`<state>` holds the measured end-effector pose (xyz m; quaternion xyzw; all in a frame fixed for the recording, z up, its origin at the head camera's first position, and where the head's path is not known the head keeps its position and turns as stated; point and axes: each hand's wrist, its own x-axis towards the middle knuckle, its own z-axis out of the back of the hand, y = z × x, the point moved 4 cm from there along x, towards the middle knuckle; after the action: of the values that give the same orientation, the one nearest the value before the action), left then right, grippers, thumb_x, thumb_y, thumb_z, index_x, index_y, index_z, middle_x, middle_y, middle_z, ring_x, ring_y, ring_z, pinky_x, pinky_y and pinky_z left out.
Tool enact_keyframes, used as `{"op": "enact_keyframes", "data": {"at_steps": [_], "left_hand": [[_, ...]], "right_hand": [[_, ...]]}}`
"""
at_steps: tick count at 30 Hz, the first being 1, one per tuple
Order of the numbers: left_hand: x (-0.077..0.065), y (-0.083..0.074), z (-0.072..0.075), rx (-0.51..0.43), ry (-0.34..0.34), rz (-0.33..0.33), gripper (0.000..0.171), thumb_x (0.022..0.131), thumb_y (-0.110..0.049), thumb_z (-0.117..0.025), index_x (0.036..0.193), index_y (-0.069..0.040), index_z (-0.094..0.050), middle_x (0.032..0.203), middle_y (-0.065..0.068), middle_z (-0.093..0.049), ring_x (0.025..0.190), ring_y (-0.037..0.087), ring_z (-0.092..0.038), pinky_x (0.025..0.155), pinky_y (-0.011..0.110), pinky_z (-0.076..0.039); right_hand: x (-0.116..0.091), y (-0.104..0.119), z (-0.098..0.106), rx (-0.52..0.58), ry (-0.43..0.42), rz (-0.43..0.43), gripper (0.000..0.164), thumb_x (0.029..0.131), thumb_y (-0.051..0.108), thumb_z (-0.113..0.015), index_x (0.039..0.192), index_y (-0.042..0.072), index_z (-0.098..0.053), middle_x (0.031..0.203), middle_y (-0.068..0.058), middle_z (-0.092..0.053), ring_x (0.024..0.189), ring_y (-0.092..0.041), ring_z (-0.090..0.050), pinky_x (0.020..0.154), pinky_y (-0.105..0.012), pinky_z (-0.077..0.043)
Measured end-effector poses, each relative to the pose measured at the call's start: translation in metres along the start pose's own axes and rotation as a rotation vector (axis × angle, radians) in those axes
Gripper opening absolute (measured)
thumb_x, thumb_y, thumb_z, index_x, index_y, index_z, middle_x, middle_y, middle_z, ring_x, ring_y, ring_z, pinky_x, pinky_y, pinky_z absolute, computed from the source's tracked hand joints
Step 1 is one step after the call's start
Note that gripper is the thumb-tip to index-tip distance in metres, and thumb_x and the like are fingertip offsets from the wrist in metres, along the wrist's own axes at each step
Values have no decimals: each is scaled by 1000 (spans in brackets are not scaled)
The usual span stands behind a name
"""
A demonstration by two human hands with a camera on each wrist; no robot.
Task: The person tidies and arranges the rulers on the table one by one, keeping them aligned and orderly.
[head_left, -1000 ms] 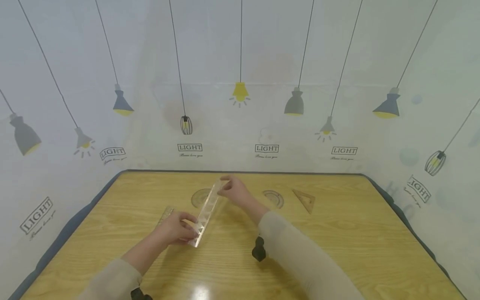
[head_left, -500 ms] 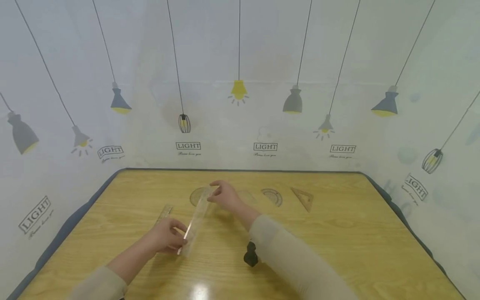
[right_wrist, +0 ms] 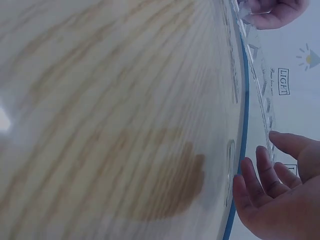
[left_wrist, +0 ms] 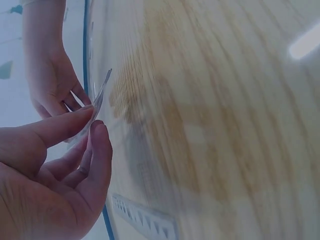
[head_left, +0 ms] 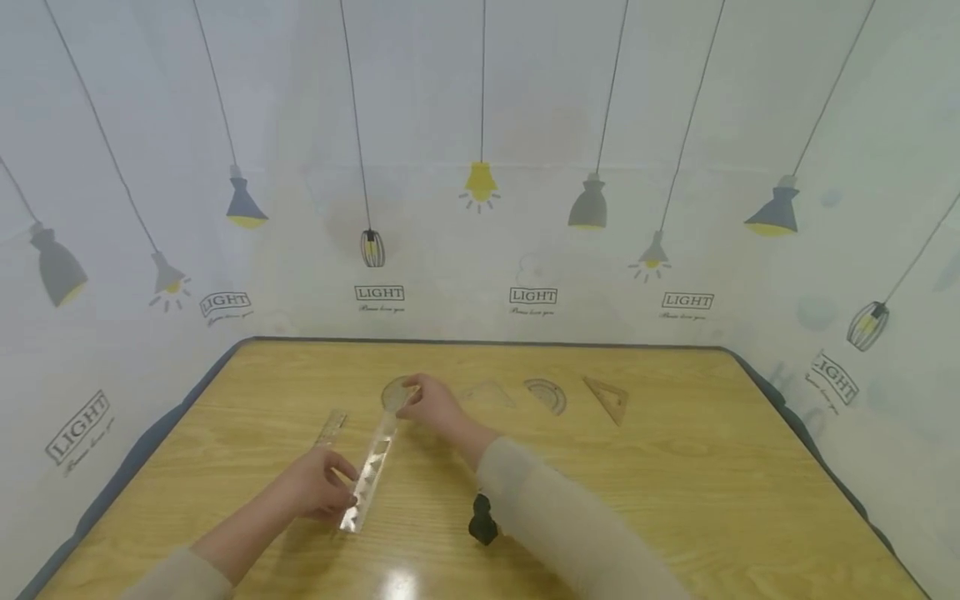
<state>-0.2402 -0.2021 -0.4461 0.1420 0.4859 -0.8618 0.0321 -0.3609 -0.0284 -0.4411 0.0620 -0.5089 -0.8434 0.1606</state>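
A clear ruler [head_left: 371, 477] with a row of triangular cut-outs slants between my two hands, held above the wooden table. My left hand [head_left: 321, 483] pinches its near end between thumb and fingers, as the left wrist view shows with the ruler [left_wrist: 102, 95] seen edge-on. At the far end, my right hand [head_left: 433, 406] pinches the ruler between thumb and fingertips. Just beyond that end, a round-edged clear protractor [head_left: 393, 392] lies partly hidden by the ruler and right hand. Another clear ruler [head_left: 331, 427] lies behind the left hand.
Farther right on the table [head_left: 675, 492] lie a faint clear drawing piece [head_left: 489, 392], a semicircular protractor [head_left: 545, 397] and a triangular set square [head_left: 609, 398]. A wall covering [head_left: 450, 250] printed with lamps rises behind the table's dark back edge.
Both hands have moved left and toward me, carrying the ruler with them. The ruler has turned about its length, and the faint clear piece behind the right hand has come into view.
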Motion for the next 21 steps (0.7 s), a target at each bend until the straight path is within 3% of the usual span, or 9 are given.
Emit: {"op": "enact_keyframes", "data": {"at_steps": [7,14,21], "left_hand": [[-6,3,8,74,-32,28,27,74,13,-74,98,8,-62,81,14,-59,65,21,-62,60,33,-58],[-7,8,14,153,-64,-10,26,71,10,-78,91,4,-64,75,11,-60,62,18,-61,57,31,-56],[-6,13,21,266,-60,-18,27,73,3,-81,96,3,-66,78,8,-62,66,17,-61,61,32,-54]], "right_hand": [[0,3,-15,-4,28,4,54,80,2,-77,129,-1,-54,83,-3,-59,73,-14,-56,64,-26,-50],[-1,7,-24,-19,52,-16,54,83,3,-75,132,2,-52,83,-1,-60,72,-14,-57,63,-26,-50],[-2,10,-33,-32,81,-25,55,86,5,-74,135,2,-50,86,-1,-60,73,-13,-57,62,-26,-50]]}}
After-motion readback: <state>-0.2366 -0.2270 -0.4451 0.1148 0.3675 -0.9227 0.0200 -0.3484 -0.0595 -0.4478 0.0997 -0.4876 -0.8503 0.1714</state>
